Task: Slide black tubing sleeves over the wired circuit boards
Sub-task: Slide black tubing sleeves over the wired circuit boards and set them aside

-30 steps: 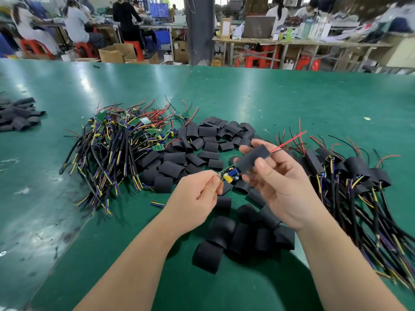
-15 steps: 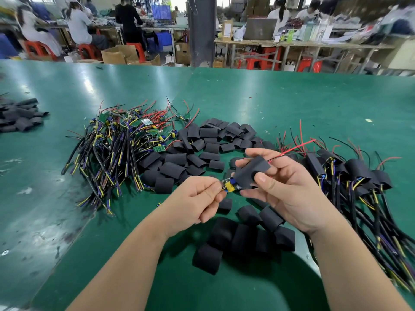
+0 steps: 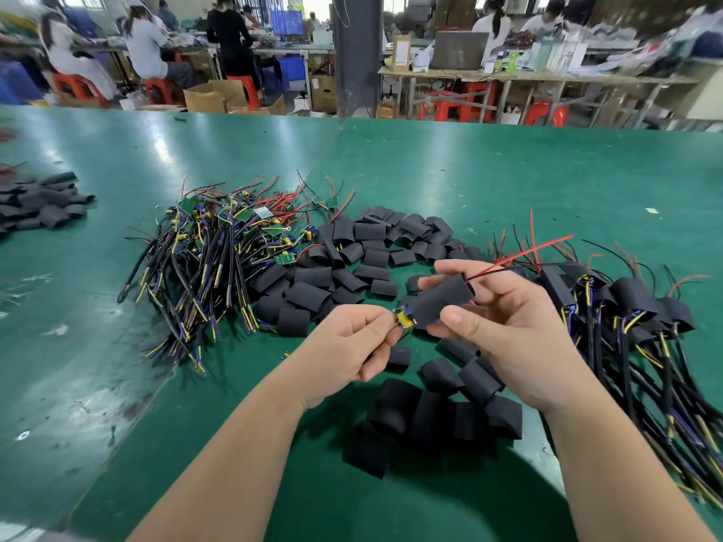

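The right hand [image 3: 504, 330] is pinching a soft, light sleeve [image 3: 440, 303] while the left hand [image 3: 348, 354] is gripping the stiff (likely fragile) board [image 3: 405, 318] by its edge.

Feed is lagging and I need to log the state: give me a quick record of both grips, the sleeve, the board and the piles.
left grip: pinches the exposed end of the circuit board
right grip: holds the black sleeve between thumb and fingers
sleeve progress: covers most of the board; the end with the yellow part sticks out
leads: red and black, exit the sleeve's far end
unsleeved boards: pile at left
loose sleeves: scattered at centre
sleeved boards: pile at right
surface: green table
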A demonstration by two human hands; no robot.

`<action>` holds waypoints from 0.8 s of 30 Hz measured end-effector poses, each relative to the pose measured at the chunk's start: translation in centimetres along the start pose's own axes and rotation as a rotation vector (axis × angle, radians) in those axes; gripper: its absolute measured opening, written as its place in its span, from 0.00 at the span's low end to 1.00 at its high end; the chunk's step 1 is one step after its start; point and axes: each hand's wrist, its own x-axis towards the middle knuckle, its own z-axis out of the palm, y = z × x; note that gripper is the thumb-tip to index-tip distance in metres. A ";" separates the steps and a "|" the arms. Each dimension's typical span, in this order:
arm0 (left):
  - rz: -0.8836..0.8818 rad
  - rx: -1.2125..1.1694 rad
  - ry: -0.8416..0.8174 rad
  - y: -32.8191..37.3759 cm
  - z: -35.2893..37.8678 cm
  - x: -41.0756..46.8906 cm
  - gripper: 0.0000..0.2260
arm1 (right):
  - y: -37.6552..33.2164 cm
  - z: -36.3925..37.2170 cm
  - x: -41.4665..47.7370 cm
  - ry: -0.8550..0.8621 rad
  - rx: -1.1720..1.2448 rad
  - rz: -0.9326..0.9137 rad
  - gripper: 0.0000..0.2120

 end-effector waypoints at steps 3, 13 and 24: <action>-0.006 0.027 0.023 0.1 0.1 0.0 0.15 | 0.0 0.2 -0.1 -0.026 -0.055 -0.009 0.19; -0.024 -0.090 0.078 0.2 0.0 -0.1 0.15 | 0.7 1.4 0.0 -0.007 -0.042 0.154 0.22; -0.096 0.108 0.725 -0.6 -2.3 0.7 0.13 | -3.4 -0.2 1.7 0.565 0.324 0.055 0.10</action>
